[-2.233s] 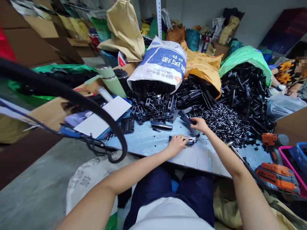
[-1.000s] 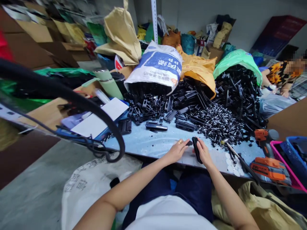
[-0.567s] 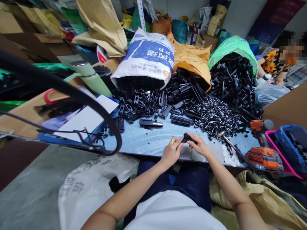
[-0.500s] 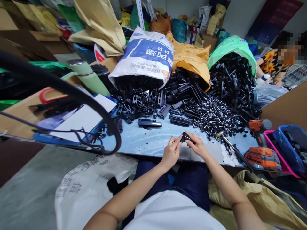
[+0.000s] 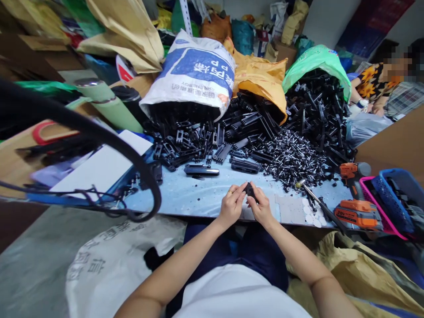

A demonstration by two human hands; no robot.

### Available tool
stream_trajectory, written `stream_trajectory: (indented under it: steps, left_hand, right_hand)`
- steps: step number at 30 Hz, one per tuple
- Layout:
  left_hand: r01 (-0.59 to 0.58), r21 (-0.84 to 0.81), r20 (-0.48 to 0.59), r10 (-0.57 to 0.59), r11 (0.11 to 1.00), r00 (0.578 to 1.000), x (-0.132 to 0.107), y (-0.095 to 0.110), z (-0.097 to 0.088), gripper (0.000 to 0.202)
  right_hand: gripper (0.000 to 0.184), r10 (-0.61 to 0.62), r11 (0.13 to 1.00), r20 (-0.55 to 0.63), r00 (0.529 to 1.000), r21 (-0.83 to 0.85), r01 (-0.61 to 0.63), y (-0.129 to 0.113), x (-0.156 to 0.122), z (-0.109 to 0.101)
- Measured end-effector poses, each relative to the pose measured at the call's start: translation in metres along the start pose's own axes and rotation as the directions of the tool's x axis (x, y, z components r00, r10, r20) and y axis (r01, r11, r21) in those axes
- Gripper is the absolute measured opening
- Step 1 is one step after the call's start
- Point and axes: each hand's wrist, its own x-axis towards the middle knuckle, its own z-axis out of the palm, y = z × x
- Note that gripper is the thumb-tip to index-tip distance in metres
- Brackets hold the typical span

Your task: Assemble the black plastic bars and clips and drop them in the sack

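Observation:
My left hand (image 5: pixel 231 203) and my right hand (image 5: pixel 260 206) meet over the near edge of the pale blue table (image 5: pixel 198 196). Together they pinch a small black plastic part (image 5: pixel 249 190) between their fingertips. A ring shows on my left hand. Just beyond the hands lie a dark metal-and-plastic piece (image 5: pixel 201 170) and a ribbed black piece (image 5: pixel 245 165). Behind these spreads a heap of black plastic parts (image 5: pixel 198 141) and a mound of small black-and-silver screws (image 5: pixel 291 154).
Sacks spill the parts: white-blue (image 5: pixel 194 79), yellow (image 5: pixel 265 79), green (image 5: pixel 314 62). An orange drill (image 5: pixel 357 207) and pink and blue baskets (image 5: pixel 394 198) sit at right. A thick black cable (image 5: pixel 99 137) crosses at left. Another person (image 5: pixel 380 84) sits far right.
My right hand reached to the pile, then came back with a black part. Both hands drew together toward my body and now pinch it. The view tilted down slightly.

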Motion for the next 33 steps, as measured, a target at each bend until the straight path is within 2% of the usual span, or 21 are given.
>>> stream_trajectory:
  steps: [2, 4, 7, 8, 9, 10, 11, 12, 13, 14, 15, 16, 17, 19, 23, 26, 28, 31, 33]
  left_hand:
    - [0.086, 0.003, -0.022, -0.086, 0.996, 0.996, -0.009, -0.005, 0.007, 0.036]
    - [0.215, -0.015, -0.054, -0.216, 0.976, 0.975, -0.022, -0.009, 0.015, 0.037]
    - [0.343, 0.05, -0.043, -0.341, 0.938, 0.939, -0.034, -0.013, 0.019, 0.039]
    - [0.33, 0.12, -0.004, -0.331, 0.937, 0.943, -0.033, -0.014, 0.018, 0.041]
    - [0.274, 0.201, 0.078, -0.294, 0.94, 0.952, -0.031, -0.016, 0.016, 0.044]
    - [0.179, 0.272, 0.213, -0.24, 0.946, 0.947, -0.025, -0.016, 0.013, 0.049]
    - [0.06, 0.313, 0.382, -0.183, 0.948, 0.906, -0.018, -0.017, 0.01, 0.053]
    - [-0.058, 0.319, 0.552, -0.136, 0.946, 0.822, -0.01, -0.017, 0.008, 0.054]
    - [-0.158, 0.306, 0.692, -0.105, 0.939, 0.715, -0.001, -0.016, 0.006, 0.054]
    - [-0.233, 0.293, 0.787, -0.095, 0.927, 0.61, 0.007, -0.014, 0.005, 0.053]
    - [-0.287, 0.294, 0.842, -0.105, 0.912, 0.529, 0.015, -0.012, 0.004, 0.052]
    - [-0.326, 0.309, 0.869, -0.126, 0.893, 0.479, 0.021, -0.009, 0.004, 0.053]
    - [-0.355, 0.332, 0.878, -0.149, 0.874, 0.455, 0.025, -0.006, 0.004, 0.053]
    - [-0.387, 0.375, 0.875, -0.184, 0.842, 0.449, 0.03, 0.0, 0.002, 0.055]
    - [-0.39, 0.44, 0.847, -0.23, 0.809, 0.479, 0.027, 0.006, -0.004, 0.053]
    - [-0.384, 0.491, 0.827, -0.279, 0.782, 0.489, 0.024, 0.005, -0.01, 0.053]
    - [-0.38, 0.518, 0.813, -0.304, 0.766, 0.497, 0.023, 0.005, -0.012, 0.054]
    - [-0.366, 0.542, 0.799, -0.329, 0.756, 0.504, 0.022, 0.004, -0.01, 0.05]
    - [-0.349, 0.518, 0.81, -0.317, 0.781, 0.494, 0.021, 0.003, -0.006, 0.042]
  right_hand:
    - [0.046, 0.019, 0.999, 0.038, 0.999, -0.039, -0.018, 0.004, -0.003, 0.004]
    - [0.047, 0.032, 0.996, 0.13, 0.991, -0.087, -0.021, 0.009, -0.002, 0.005]
    - [0.046, 0.03, 0.961, 0.278, 0.96, -0.274, 0.049, 0.02, 0.013, -0.015]
    - [0.045, 0.042, 0.928, 0.284, 0.958, -0.366, 0.068, 0.025, 0.024, -0.03]
    - [0.043, 0.058, 0.883, 0.252, 0.966, -0.465, 0.068, 0.031, 0.038, -0.048]
    - [0.04, 0.093, 0.83, 0.165, 0.982, -0.558, 0.015, 0.038, 0.054, -0.07]
    - [0.036, 0.139, 0.757, 0.039, 0.99, -0.649, -0.081, 0.046, 0.072, -0.093]
    - [0.034, 0.191, 0.655, -0.109, 0.976, -0.726, -0.209, 0.053, 0.09, -0.117]
    - [0.032, 0.232, 0.529, -0.257, 0.938, -0.776, -0.344, 0.06, 0.107, -0.142]
    - [0.032, 0.247, 0.476, -0.32, 0.915, -0.782, -0.402, 0.067, 0.123, -0.165]
    - [0.033, 0.259, 0.443, -0.355, 0.898, -0.782, -0.437, 0.073, 0.135, -0.185]
    - [0.032, 0.275, 0.42, -0.361, 0.891, -0.789, -0.449, 0.079, 0.145, -0.203]
    - [0.03, 0.285, 0.41, -0.355, 0.891, -0.795, -0.447, 0.084, 0.151, -0.217]
    - [0.023, 0.293, 0.404, -0.322, 0.9, -0.812, -0.422, 0.094, 0.157, -0.237]
    - [0.022, 0.265, 0.43, -0.231, 0.936, -0.841, -0.329, 0.107, 0.158, -0.257]
    - [0.022, 0.146, 0.418, -0.037, 0.989, -0.903, -0.096, 0.104, 0.159, -0.271]
    - [0.023, 0.051, 0.367, 0.118, 0.992, -0.926, 0.091, 0.093, 0.157, -0.275]
    - [0.027, -0.001, 0.34, 0.313, 0.95, -0.893, 0.294, 0.067, 0.141, -0.257]
    - [0.028, 0.041, 0.412, 0.453, 0.89, -0.819, 0.398, 0.047, 0.12, -0.227]
